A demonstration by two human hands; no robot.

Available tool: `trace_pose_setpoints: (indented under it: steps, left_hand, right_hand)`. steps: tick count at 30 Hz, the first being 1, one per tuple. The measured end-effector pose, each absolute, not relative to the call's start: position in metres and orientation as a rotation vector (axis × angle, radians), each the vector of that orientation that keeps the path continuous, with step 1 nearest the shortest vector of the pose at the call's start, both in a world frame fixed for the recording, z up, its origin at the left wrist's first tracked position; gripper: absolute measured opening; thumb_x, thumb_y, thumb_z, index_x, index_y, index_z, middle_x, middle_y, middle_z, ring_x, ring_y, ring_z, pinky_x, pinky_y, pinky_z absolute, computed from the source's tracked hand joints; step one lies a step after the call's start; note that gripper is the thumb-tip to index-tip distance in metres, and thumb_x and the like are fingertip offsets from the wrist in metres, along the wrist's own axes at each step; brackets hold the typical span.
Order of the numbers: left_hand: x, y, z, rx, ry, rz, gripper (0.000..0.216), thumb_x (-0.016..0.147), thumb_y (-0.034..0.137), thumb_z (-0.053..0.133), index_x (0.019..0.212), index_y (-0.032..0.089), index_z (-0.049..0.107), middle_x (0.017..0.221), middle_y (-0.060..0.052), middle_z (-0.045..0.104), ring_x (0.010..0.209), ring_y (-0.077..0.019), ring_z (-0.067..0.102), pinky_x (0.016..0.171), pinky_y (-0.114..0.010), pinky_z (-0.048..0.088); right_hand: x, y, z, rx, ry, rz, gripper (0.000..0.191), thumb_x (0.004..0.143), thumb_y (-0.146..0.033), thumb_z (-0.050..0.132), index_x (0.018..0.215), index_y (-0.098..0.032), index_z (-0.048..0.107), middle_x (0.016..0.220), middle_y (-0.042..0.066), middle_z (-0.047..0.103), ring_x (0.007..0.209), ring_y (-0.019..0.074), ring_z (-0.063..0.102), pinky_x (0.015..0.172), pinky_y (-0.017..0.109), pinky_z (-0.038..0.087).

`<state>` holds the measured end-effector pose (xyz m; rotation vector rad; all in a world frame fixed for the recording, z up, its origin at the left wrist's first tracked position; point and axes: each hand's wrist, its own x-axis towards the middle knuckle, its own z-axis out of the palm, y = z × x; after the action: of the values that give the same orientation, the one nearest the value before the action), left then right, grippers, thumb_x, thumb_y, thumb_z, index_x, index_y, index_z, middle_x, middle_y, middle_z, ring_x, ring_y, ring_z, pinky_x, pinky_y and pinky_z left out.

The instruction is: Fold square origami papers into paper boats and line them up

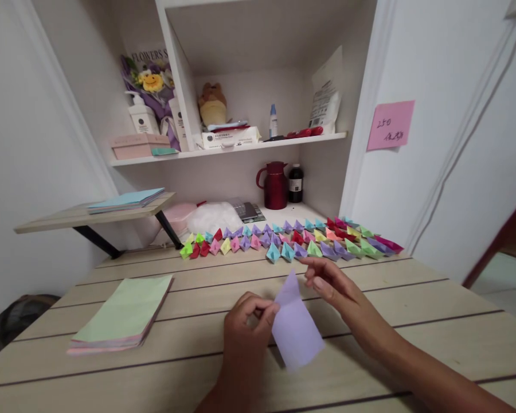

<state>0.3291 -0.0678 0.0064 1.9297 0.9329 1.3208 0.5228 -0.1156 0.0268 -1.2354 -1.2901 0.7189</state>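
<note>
A sheet of purple paper [296, 332] is held just above the wooden table, its top corner bent up into a point. My left hand [250, 316] pinches the sheet's left edge between thumb and fingers. To the right of the paper, my right hand [331, 287] is apart from it, fingers loosely curved and spread, with nothing in them. Beyond the hands stand rows of small folded paper boats [284, 241] in many colours. A stack of coloured paper [126, 312], pale green on top, lies left of my left hand.
A small raised shelf [69, 219] at the left bears a stack of blue-topped paper [126, 201]. Behind the boats are a red thermos jug [276, 186], a dark bottle [296, 184] and a white plastic bag [215, 219]. A pink note [390, 125] is stuck on the wall.
</note>
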Motion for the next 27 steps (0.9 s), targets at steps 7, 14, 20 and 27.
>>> trace_pose_setpoints:
  steps: [7, 14, 20, 27]
  left_hand:
    - [0.333, -0.068, -0.002, 1.386, 0.883, 1.183, 0.024, 0.072, 0.035, 0.070, 0.063, 0.015, 0.062, 0.059, 0.002, 0.056, 0.055, -0.0094, 0.049, 0.050, -0.018, 0.036]
    - [0.331, -0.068, -0.006, 1.566, 0.835, 1.015, 0.034, 0.082, 0.044, 0.060, 0.063, 0.016, 0.059, 0.054, 0.002, 0.054, 0.047, -0.0100, 0.050, 0.049, -0.021, 0.040]
    - [0.314, -0.072, 0.011, 2.389, 0.829, 1.197, 0.032, 0.093, 0.028, 0.044, 0.069, 0.018, 0.062, 0.067, -0.003, 0.059, 0.067, -0.0153, 0.055, 0.066, -0.029, 0.043]
    - [0.313, -0.075, 0.021, 2.922, 0.434, 0.781, 0.028, 0.093, 0.026, 0.048, 0.118, 0.029, 0.061, 0.140, -0.005, 0.051, 0.130, -0.0240, 0.043, 0.109, -0.053, 0.024]
  right_hand:
    - [0.514, -0.116, 0.028, -1.053, -1.218, 1.287, 0.058, 0.077, -0.045, 0.069, 0.128, -0.025, 0.052, 0.097, 0.005, 0.065, 0.090, 0.0216, 0.062, 0.079, 0.033, 0.047]
    - [0.510, -0.112, 0.022, -1.079, -1.157, 1.431, 0.037, 0.072, -0.048, 0.073, 0.080, -0.012, 0.066, 0.071, 0.005, 0.066, 0.062, 0.0145, 0.058, 0.059, 0.024, 0.042]
    - [0.539, -0.114, 0.021, -1.472, -1.450, 1.358, 0.038, 0.075, -0.050, 0.068, 0.068, -0.014, 0.063, 0.058, 0.000, 0.058, 0.050, 0.0100, 0.046, 0.048, 0.021, 0.030]
    - [0.548, -0.115, 0.017, -1.727, -1.878, 0.934, 0.029, 0.078, -0.042, 0.061, 0.064, -0.017, 0.065, 0.054, -0.002, 0.057, 0.051, 0.0120, 0.045, 0.046, 0.022, 0.030]
